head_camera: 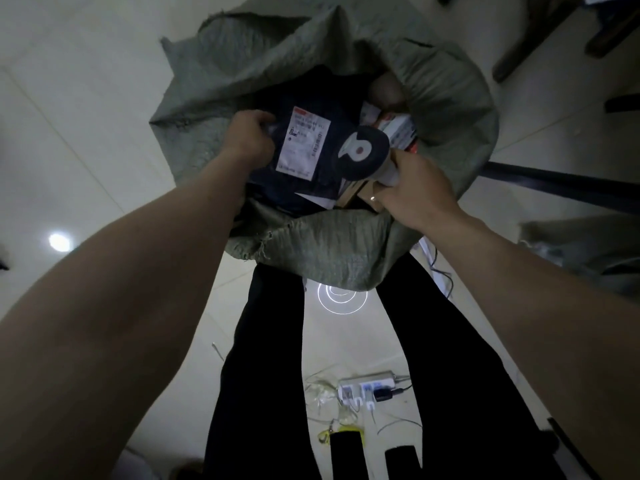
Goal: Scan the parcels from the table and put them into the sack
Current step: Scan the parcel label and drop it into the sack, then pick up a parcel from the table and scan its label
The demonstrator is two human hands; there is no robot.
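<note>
Grey woven sack [346, 244], one dark parcel [304, 147], two hands gripping it

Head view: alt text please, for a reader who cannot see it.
The left hand grips a dark parcel over the open grey-green sack, while the right hand holds a handheld scanner. Other parcels lie inside the sack.

The sack [346, 251] stands open on the floor [86, 116] before the person's legs. A parcel [311, 150] lies in its mouth atop other parcels [394, 128], between both hands. A power strip [367, 389] lies between the legs.
</note>
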